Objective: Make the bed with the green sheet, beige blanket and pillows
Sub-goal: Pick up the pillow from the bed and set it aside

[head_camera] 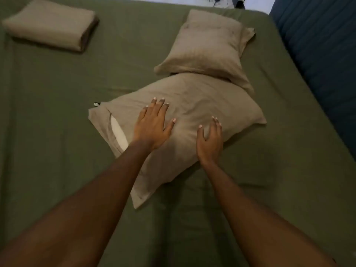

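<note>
Head view: the green sheet (57,132) lies spread over the bed, lightly creased. Near the middle, a beige pillow (192,105) sits askew — white filling shows at its open left end. The left hand (152,128) presses flat on it, fingers straight and together. The right hand (210,141) rests on it just beside, fingers loosely curved, thumb spread, gripping nothing. A second pillow (208,45) touches the first toward the far right corner. The folded beige blanket (50,24) lies at the far left corner.
</note>
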